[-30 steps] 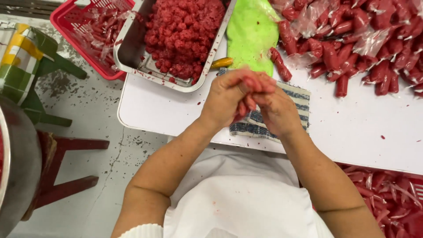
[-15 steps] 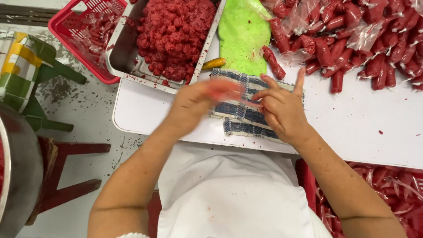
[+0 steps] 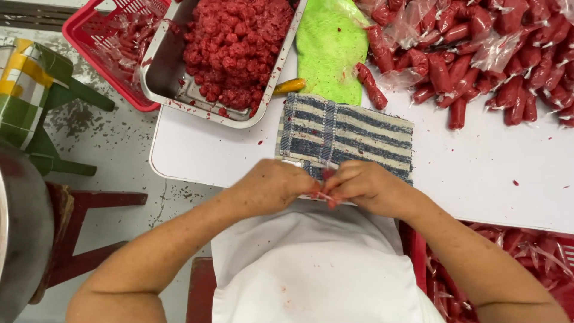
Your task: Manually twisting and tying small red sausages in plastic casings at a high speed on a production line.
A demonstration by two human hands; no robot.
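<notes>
Left hand: I see my left hand (image 3: 272, 186) curled narrow at the near edge of the white table (image 3: 490, 179), fingertips pinching a small red piece in clear wrap (image 3: 326, 179).
Right hand: my right hand (image 3: 365, 186) is curled too, touching the left, pinching the same piece from the other side.
Piece: between both hands' fingertips, mostly hidden, over the near edge of the striped cloth (image 3: 350, 134).
Tray: a metal tray of red minced filling (image 3: 230, 54) sits far-left, well apart from my hands.
Beyond cloth: green cloth (image 3: 332, 48); wrapped red rolls (image 3: 478, 60) piled far-right.
</notes>
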